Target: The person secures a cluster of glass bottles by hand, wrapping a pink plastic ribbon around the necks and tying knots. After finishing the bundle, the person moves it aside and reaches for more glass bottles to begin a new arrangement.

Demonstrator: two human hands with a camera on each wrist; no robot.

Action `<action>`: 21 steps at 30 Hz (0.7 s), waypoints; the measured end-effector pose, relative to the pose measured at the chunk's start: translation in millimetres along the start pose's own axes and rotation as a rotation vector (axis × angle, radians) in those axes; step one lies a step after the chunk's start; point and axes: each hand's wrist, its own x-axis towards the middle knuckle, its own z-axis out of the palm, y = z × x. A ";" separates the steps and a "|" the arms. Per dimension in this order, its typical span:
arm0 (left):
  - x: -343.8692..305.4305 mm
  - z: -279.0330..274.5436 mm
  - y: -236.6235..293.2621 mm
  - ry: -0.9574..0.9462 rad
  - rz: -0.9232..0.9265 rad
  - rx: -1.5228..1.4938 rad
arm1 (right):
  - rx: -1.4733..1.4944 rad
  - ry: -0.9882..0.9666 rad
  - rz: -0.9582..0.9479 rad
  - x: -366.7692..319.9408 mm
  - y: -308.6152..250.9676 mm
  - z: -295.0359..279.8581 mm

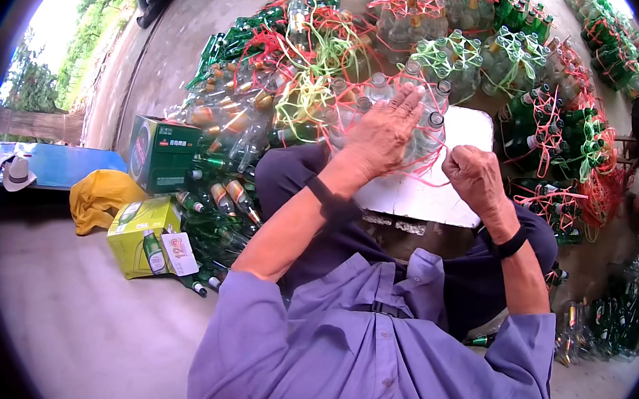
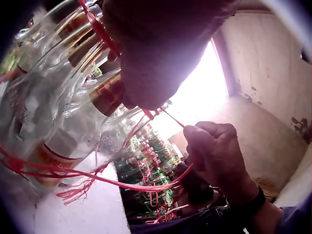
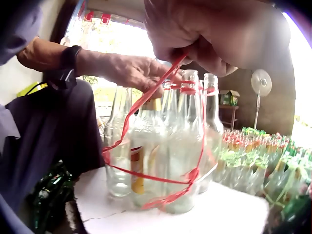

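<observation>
A cluster of clear glass bottles (image 1: pixel 423 142) (image 3: pixel 180 141) stands upright on a white board (image 1: pixel 469 129) (image 3: pixel 229 209), ringed low by red twine (image 2: pixel 122 185) (image 3: pixel 161 177). My left hand (image 1: pixel 386 133) (image 3: pixel 127 70) lies over the bottle necks with its fingers extended, touching the tops. Beside the bottles on the right, my right hand (image 1: pixel 477 180) (image 2: pixel 214 151) is curled round a strand of the red twine and holds it taut; in the right wrist view the right hand (image 3: pixel 209 36) grips it above the necks. Red twine also circles the necks.
Bundles of bottles tied with red and green twine (image 1: pixel 516 61) stand beyond the board and to the right. Loose bottles (image 1: pixel 218 195), a green carton (image 1: pixel 164 153), a yellow-green box (image 1: pixel 140 234) and a yellow bag (image 1: pixel 102 199) lie at the left. A fan (image 3: pixel 261 84) stands behind.
</observation>
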 end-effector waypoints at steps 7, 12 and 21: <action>2.3 -5.0 -0.3 0.013 0.016 -0.041 | -0.224 0.004 -0.195 45.2 17.8 -17.2; 4.1 -6.3 0.8 0.027 0.012 -0.064 | -0.201 0.053 -0.150 63.4 32.6 -3.0; 7.0 -7.4 1.3 0.028 0.000 -0.119 | 0.295 -0.007 0.350 57.6 81.0 34.4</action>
